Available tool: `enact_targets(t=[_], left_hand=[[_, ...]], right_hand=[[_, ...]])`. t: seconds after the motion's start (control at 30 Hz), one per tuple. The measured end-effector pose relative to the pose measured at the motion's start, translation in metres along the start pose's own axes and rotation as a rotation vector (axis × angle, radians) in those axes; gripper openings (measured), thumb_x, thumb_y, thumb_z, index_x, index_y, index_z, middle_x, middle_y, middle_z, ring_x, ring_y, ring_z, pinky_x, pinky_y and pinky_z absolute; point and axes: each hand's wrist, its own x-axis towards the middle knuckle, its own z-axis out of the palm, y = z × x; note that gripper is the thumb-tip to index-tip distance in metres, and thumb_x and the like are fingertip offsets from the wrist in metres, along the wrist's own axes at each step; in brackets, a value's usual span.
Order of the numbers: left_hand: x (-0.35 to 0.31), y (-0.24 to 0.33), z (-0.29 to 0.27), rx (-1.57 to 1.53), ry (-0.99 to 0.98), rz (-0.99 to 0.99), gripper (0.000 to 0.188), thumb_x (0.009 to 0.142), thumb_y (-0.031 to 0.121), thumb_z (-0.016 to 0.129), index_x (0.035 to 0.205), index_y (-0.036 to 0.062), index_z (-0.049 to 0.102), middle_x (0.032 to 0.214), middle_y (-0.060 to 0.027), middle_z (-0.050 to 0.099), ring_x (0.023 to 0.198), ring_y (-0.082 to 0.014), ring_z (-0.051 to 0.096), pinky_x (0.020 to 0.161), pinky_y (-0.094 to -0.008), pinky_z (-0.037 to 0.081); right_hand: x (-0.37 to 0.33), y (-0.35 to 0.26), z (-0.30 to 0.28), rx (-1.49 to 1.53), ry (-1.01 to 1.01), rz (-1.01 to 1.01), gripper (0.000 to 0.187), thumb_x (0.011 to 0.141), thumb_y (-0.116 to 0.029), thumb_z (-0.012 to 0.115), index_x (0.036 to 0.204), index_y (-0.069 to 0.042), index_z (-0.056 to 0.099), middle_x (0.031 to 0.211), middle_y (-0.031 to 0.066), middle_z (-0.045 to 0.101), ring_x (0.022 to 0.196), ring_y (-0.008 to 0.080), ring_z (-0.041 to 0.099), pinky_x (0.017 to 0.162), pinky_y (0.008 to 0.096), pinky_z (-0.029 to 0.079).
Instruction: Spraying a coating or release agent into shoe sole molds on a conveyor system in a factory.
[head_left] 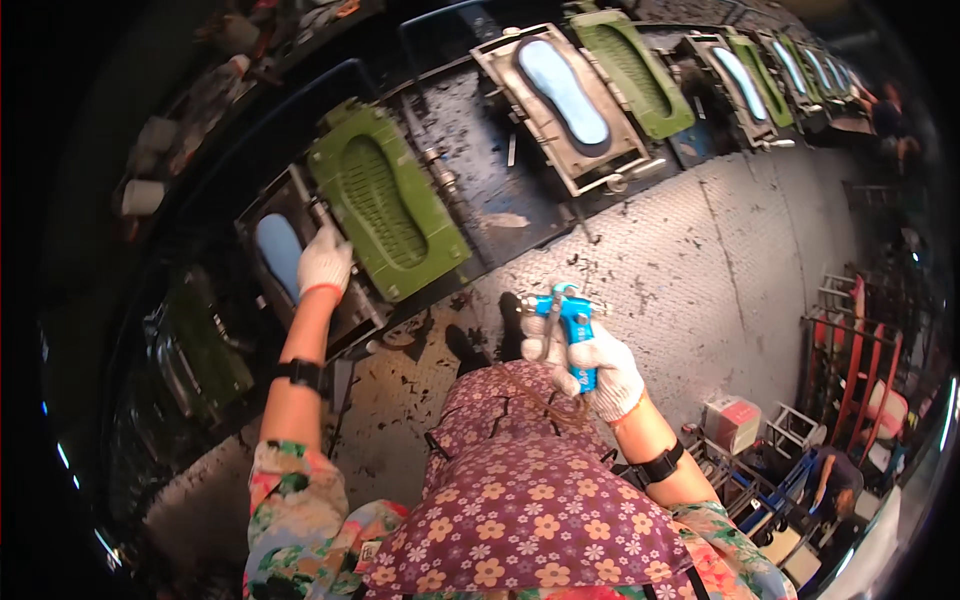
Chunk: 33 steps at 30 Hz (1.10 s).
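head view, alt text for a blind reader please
Gloved right hand grips a blue spray gun; gloved left hand is at a mold tray with a blue sole shape, beside a green mold half. More molds extend right.

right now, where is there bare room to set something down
Widest: grey metal floor between the blue spray gun and red metal rack. Narrower: dark bench between the nearest green sole mould and next brown metal tray. Both littered. Crowded: around the white-gloved left hand.
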Motion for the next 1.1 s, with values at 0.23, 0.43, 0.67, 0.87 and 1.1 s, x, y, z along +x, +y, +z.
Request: enact_targets(t=[0.23, 0.43, 0.67, 0.87, 1.1], left_hand=[[-0.110, 0.150, 0.031, -0.742, -0.889, 0.287, 0.042, 0.092, 0.019, 0.069, 0.128, -0.0027, 0.063, 0.107, -0.0113, 0.071, 0.095, -0.0168, 0.069, 0.082, -0.0318, 0.057], [-0.169, 0.289, 0.141, -1.025, -1.379, 0.451, 0.063, 0.112, 0.051, 0.034, 0.139, -0.0015, 0.057, 0.128, -0.0139, 0.067, 0.122, -0.0228, 0.058, 0.113, -0.0366, 0.039], [-0.153, 0.333, 0.177, -1.413, -1.373, 0.017, 0.062, 0.111, 0.054, 0.038, 0.126, 0.0022, 0.067, 0.102, -0.0053, 0.068, 0.104, -0.0152, 0.059, 0.102, -0.0315, 0.044], [-0.143, 0.368, 0.167, -1.553, -1.066, -0.112, 0.068, 0.106, 0.058, 0.050, 0.134, -0.0030, 0.059, 0.112, -0.0066, 0.068, 0.104, -0.0160, 0.065, 0.096, -0.0320, 0.050], [-0.144, 0.427, 0.131, -1.638, -0.786, -0.209, 0.027, 0.105, 0.016, 0.051, 0.120, -0.0025, 0.064, 0.089, -0.0002, 0.055, 0.076, -0.0071, 0.049, 0.070, -0.0258, 0.045]], right_hand=[[0.025, -0.065, -0.006, 0.126, -0.009, -0.054, 0.065, 0.086, -0.008, 0.071, 0.144, 0.002, 0.045, 0.136, 0.0175, 0.061, 0.119, 0.0283, 0.067, 0.064, 0.0235, 0.063], [0.035, -0.204, -0.001, -0.490, 0.294, -0.158, 0.078, 0.081, -0.001, 0.066, 0.154, -0.002, 0.039, 0.131, 0.0147, 0.063, 0.097, 0.0183, 0.070, 0.055, 0.0233, 0.059], [0.151, -0.355, -0.048, -1.495, 0.381, -0.293, 0.085, 0.078, 0.007, 0.054, 0.159, -0.017, 0.041, 0.113, 0.0116, 0.068, 0.065, 0.0121, 0.059, 0.055, 0.0279, 0.050], [0.284, -0.460, -0.051, -1.825, -0.156, -0.806, 0.067, 0.087, -0.014, 0.068, 0.149, -0.001, 0.047, 0.132, 0.0241, 0.064, 0.118, 0.0304, 0.063, 0.101, 0.0382, 0.049], [0.277, -0.497, 0.008, -2.179, 0.016, -0.657, 0.068, 0.083, -0.016, 0.070, 0.145, -0.001, 0.051, 0.109, 0.0166, 0.067, 0.093, 0.0244, 0.064, 0.088, 0.0333, 0.053]])
